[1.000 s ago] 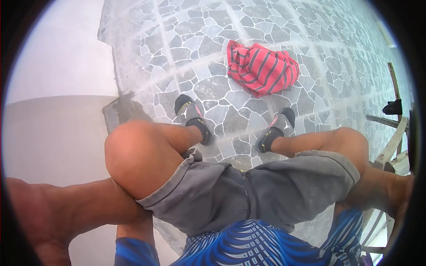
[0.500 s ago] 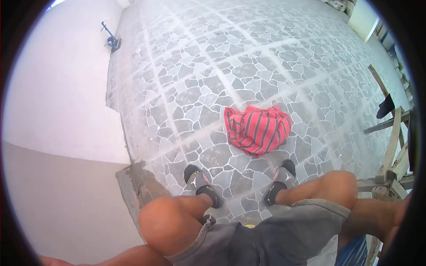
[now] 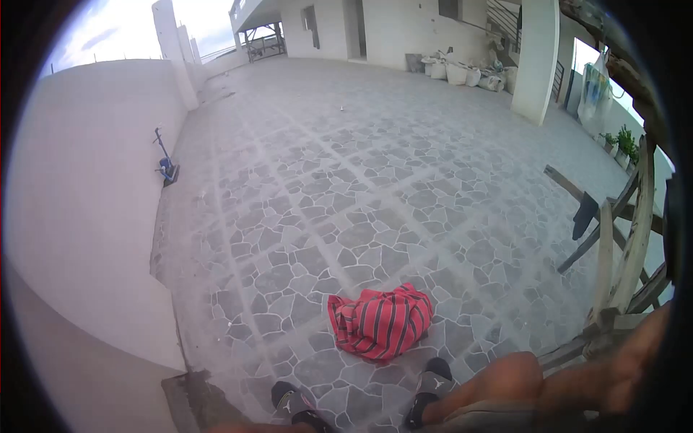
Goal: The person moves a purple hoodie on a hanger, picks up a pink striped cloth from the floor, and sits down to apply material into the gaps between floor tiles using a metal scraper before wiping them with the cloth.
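Observation:
A bunched red cloth with dark stripes (image 3: pixel 381 322) lies on the stone-patterned floor, just beyond the person's two feet in dark footwear. Neither hand touches it. At the lower right, part of my right arm (image 3: pixel 629 361) shows, blurred, beside my bent knee and the wooden frame; its fingers cannot be made out. My left hand is out of the frame.
A wooden frame (image 3: pixel 634 245) with a dark cloth (image 3: pixel 585 216) hanging on it stands at right. At left, a blue tool (image 3: pixel 167 169) stands by the white wall (image 3: pixel 94 187). White sacks (image 3: pixel 456 73), a pillar (image 3: pixel 535 65) and potted plants (image 3: pixel 625 141) are farther off.
The view has tilted up, showing more of the yard and building; the red cloth and feet sit lower in view. The left arm has left the frame.

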### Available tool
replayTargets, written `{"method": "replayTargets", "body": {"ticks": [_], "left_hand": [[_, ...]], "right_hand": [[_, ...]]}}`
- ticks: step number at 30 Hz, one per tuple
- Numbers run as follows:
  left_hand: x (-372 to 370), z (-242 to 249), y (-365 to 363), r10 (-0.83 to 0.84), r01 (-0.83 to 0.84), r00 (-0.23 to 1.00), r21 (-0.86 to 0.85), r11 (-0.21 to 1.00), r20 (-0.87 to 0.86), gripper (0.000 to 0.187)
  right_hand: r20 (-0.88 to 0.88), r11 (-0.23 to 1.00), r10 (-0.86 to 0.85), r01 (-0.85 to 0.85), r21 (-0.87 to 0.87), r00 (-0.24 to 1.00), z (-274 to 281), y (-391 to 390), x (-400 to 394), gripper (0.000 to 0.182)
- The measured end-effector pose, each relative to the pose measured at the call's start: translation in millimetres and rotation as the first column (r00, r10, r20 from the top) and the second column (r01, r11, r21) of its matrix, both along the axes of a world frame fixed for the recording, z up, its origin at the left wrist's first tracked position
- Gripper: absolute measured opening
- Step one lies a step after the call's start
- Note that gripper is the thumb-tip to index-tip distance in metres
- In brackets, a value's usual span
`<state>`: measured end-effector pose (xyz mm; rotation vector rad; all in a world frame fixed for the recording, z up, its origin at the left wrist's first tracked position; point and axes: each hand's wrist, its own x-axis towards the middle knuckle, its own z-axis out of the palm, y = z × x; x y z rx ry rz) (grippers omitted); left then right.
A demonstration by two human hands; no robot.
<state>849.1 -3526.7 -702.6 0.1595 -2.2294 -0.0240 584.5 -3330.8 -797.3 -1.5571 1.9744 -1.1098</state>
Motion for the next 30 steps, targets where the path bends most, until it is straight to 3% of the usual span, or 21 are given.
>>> {"method": "replayTargets", "body": {"ticks": [6, 13, 19, 24, 26, 27, 28, 29, 30], "left_hand": [[4, 2, -7, 0.012, -0.013, 0.999, -0.031, 0.999, -0.034, 0.051], [6, 24, -14, -0.01, 0.002, 0.996, -0.091, 0.996, -0.089, 0.055], [-4, 57, -19, -0.029, 0.005, 0.992, -0.191, 0.982, -0.123, 0.058], [-30, 77, -18, -0.013, -0.003, 0.997, -0.2, 0.98, -0.078, 0.061], [-51, 73, -18, -0.061, 0.061, 0.998, 0.013, 0.998, 0.003, 0.063], [-67, 62, -15, -0.15, 0.127, 0.988, 0.358, 0.925, 0.038, 0.064], [-82, 51, -12, -0.229, 0.141, 0.972, 0.634, 0.76, 0.058, 0.067], [-94, 38, -9, -0.279, 0.097, 0.957, 0.811, 0.577, 0.084, 0.069], [-100, 23, -10, -0.38, 0.092, 0.913, 0.835, 0.543, 0.146, 0.073]], "right_hand": [[0.001, 0.999, -0.03, 0.03, -0.017, 1.0, -9, 2, -13, 0.029], [-0.083, 0.956, -0.196, 0.172, -0.236, 0.977, 31, 25, -24, 0.029], [-0.112, 0.776, -0.401, 0.273, -0.569, 0.909, 101, 54, -29, 0.028], [-0.127, 0.644, -0.425, 0.2, -0.739, 0.896, 151, 57, -24, 0.028], [-0.159, 0.683, -0.401, 0.179, -0.708, 0.902, 159, 49, -19, 0.028], [-0.197, 0.748, -0.384, 0.179, -0.639, 0.902, 157, 41, -16, 0.028], [-0.284, 0.838, -0.355, 0.168, -0.519, 0.891, 152, 31, -14, 0.031], [-0.375, 0.909, -0.307, 0.153, -0.387, 0.875, 147, 22, -12, 0.035], [-0.46, 0.983, -0.109, 0.028, -0.179, 0.881, 139, 14, -11, 0.037]]}}
